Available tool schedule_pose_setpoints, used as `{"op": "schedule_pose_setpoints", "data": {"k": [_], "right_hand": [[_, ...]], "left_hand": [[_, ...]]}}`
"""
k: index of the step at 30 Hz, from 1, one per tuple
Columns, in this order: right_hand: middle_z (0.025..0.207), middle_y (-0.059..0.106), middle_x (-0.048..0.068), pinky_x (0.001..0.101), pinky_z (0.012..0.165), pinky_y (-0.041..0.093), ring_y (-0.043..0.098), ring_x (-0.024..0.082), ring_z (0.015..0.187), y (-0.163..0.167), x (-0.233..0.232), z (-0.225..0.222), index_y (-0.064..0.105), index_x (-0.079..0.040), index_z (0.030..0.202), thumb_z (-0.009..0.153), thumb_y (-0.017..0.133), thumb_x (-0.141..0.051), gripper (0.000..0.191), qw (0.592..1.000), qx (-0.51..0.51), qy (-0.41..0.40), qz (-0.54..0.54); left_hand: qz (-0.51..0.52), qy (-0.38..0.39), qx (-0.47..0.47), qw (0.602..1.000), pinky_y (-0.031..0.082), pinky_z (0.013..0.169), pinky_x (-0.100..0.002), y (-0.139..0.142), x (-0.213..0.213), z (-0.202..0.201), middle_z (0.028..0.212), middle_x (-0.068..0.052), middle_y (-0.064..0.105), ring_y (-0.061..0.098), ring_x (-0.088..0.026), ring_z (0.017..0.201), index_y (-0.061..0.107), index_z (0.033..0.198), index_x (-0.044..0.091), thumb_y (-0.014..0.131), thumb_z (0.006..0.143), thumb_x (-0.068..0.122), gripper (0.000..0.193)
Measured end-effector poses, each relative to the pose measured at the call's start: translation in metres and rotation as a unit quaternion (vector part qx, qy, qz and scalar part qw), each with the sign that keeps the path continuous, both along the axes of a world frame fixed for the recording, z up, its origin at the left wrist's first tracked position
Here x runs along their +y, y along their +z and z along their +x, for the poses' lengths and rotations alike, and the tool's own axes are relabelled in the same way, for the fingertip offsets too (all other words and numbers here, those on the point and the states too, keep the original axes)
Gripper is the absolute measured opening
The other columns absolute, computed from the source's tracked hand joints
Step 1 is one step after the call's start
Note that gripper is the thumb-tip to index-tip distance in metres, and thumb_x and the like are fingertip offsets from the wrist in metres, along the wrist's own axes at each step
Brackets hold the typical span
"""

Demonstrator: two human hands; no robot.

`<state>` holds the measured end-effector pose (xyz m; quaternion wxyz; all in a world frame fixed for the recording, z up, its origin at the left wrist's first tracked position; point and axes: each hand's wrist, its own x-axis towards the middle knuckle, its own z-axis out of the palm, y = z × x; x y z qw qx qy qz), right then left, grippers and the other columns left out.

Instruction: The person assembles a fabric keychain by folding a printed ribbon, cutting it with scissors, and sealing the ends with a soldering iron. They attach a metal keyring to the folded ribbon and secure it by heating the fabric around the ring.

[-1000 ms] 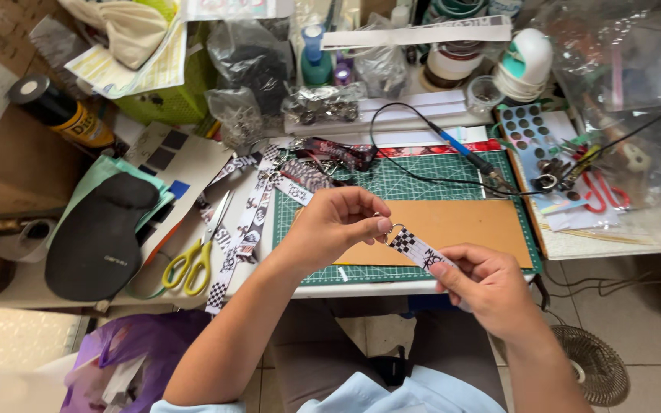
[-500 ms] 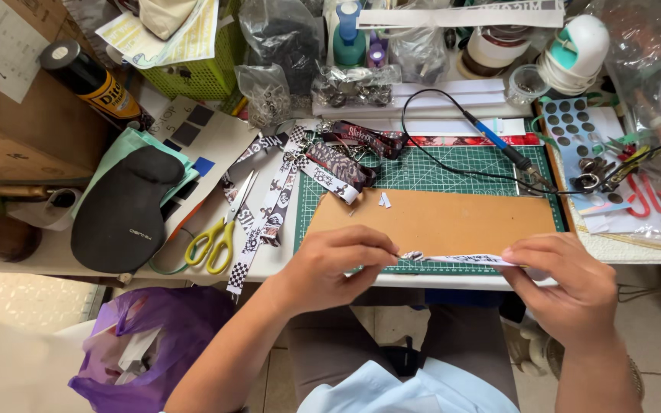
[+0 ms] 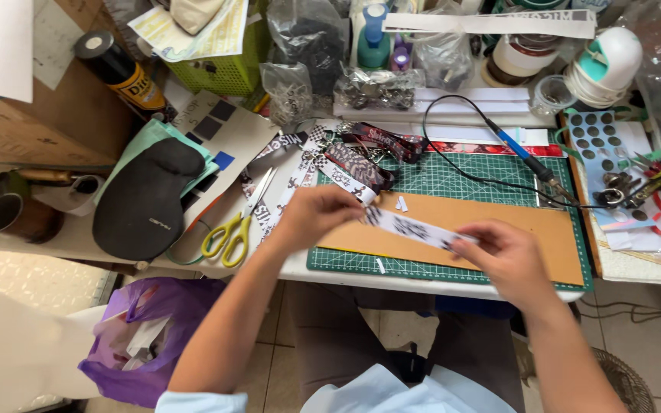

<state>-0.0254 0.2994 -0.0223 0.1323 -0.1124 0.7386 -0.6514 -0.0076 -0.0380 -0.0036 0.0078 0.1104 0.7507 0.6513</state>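
Both hands stretch a printed white strip [image 3: 415, 227] flat just above the brown board [image 3: 499, 237]. Left hand [image 3: 319, 214] pinches one end, right hand [image 3: 503, 256] the other. Judged step: positioning; next calls for level, taut lowering onto the board.

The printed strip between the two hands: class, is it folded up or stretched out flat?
Stretched out. The printed strip runs as one straight band from the left hand to the right hand, above the brown board.
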Motion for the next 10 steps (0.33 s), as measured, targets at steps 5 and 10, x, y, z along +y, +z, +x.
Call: {"op": "schedule_pose_setpoints", "data": {"k": [5,10], "right_hand": [[0.088,0.077,0.006,0.0242,0.065,0.053,0.072,0.011,0.077,-0.021,-0.066,-0.031,0.073,0.000,0.102,0.092,0.075,-0.018,0.021,0.997,0.038,0.027,0.058],[0.088,0.076,0.004,0.0245,0.066,0.053,0.065,0.011,0.075,-0.025,-0.117,-0.051,0.077,-0.002,0.102,0.094,0.074,-0.020,0.020,0.997,0.015,0.053,0.062]], "left_hand": [[-0.160,0.057,-0.069,0.983,0.051,0.061,-0.027,-0.014,-0.069,-0.061,0.083,-0.008,0.077,0.066,-0.011,0.071,0.077,0.097,0.002,0.082,0.083,0.006,0.016],[-0.258,0.071,-0.027,0.963,0.058,0.070,-0.027,-0.021,-0.118,-0.098,0.087,-0.010,0.080,0.074,-0.010,0.077,0.081,0.097,0.006,0.083,0.081,0.010,0.017]]}}
